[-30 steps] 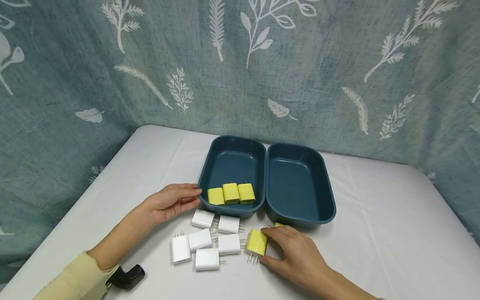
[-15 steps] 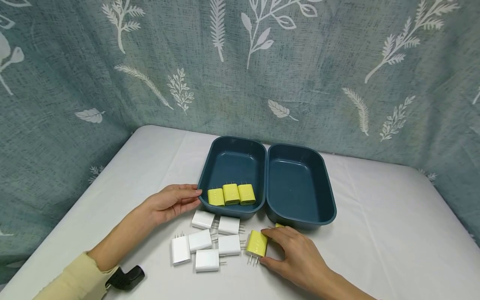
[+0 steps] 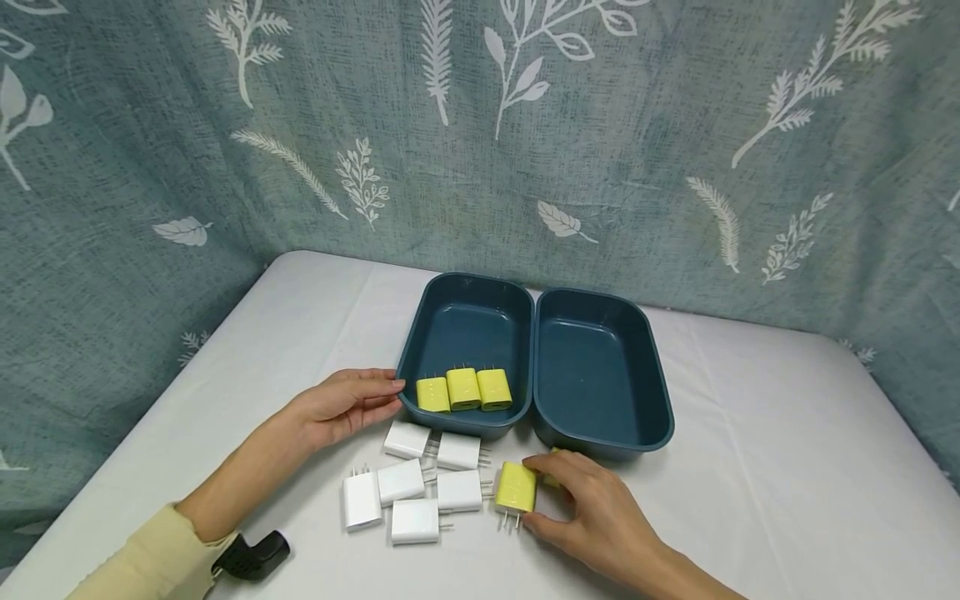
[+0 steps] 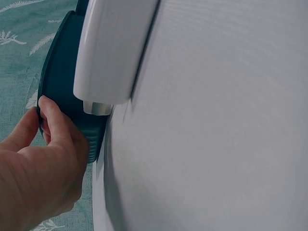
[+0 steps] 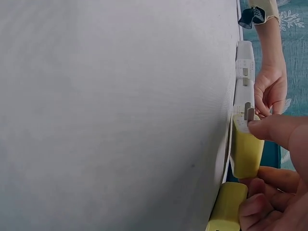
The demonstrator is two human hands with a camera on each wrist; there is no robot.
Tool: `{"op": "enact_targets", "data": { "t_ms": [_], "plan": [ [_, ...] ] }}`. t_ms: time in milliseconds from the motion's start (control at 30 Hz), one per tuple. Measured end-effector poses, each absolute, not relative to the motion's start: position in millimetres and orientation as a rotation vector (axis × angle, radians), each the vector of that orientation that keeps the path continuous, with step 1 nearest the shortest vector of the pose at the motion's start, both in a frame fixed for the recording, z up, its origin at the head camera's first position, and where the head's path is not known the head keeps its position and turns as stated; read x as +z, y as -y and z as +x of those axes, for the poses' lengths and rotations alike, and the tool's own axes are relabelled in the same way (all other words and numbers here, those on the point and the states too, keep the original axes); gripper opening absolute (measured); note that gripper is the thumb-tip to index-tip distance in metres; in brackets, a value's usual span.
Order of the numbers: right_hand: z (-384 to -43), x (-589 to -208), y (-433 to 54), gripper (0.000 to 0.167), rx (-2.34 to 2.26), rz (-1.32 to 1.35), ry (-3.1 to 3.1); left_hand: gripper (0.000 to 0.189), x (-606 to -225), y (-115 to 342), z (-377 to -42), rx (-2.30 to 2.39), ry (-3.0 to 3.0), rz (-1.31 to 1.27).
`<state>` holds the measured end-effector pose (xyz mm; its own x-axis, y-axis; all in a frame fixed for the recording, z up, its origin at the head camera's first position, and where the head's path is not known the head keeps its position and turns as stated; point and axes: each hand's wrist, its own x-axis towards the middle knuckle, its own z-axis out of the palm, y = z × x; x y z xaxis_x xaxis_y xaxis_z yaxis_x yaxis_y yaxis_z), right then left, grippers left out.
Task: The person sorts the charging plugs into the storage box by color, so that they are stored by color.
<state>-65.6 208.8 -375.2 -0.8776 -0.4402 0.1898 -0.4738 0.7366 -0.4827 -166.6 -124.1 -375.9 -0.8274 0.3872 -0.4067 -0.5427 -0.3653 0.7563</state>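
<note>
My left hand [image 3: 348,406] pinches the near left rim of the left dark blue bin [image 3: 476,333], thumb and fingers on the bin's edge in the left wrist view. In that bin stand several yellow charger plugs [image 3: 463,389]. On the table, my right hand [image 3: 600,504] pinches a yellow charger plug [image 3: 517,487] between thumb, at the pronged end, and index finger; its prongs point toward me. A second yellow charger plug [image 5: 228,207] lies under the curled fingers of that hand, mostly hidden in the head view.
Several white charger plugs [image 3: 415,521] lie in a cluster in front of the left bin. The right dark blue bin [image 3: 600,375] stands beside it with nothing inside. A black device [image 3: 258,556] is near my left sleeve. A patterned curtain [image 3: 480,167] hangs behind the table.
The pinched yellow plug has shifted and turned slightly to the right, away from the white plugs. More of the second yellow plug shows behind my right fingers. My left hand stays still.
</note>
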Motion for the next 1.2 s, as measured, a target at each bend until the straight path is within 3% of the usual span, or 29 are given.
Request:
{"op": "enact_targets", "data": {
  "t_ms": [633, 1200],
  "plan": [
    [-68.4, -366.8, -217.6, 0.055, 1.317, 0.955, 2.525, 0.041, -376.0, 123.9, -167.6, 2.207, -1.295, -0.224],
    [-82.7, -348.5, -222.6, 0.051, 1.439, 0.83, 2.517, 0.049, -377.2, 123.9, -167.8, 2.205, -1.293, -0.225]
  ]
}}
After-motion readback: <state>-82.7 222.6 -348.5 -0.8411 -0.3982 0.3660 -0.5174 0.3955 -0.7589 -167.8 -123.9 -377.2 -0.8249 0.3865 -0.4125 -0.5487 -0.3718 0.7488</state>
